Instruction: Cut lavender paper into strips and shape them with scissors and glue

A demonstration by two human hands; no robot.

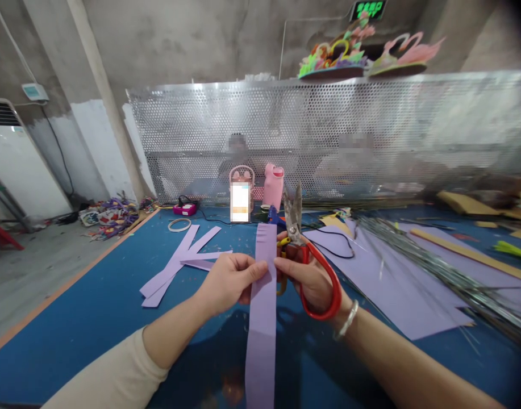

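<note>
A long purple strip (261,318) runs upright in front of me, with several short cuts along its top end. My left hand (232,279) pinches its left edge between thumb and fingers. On the other side, my right hand (313,278) has its thumb at the strip's right edge and carries red-handled scissors (294,221) hooked on the hand. The blades point up and stand slightly apart, away from the strip. Fingers behind the strip are partly hidden. Several cut purple strips (170,275) lie crossed on the blue table (94,341) to the left.
Large purple sheets (396,295) and a bundle of thin wires (439,272) cover the right side. At the back stand a lit phone (240,203), a pink bottle (273,184) and a perforated metal screen (192,125). A tape ring (179,225) and a pink device (186,208) lie left.
</note>
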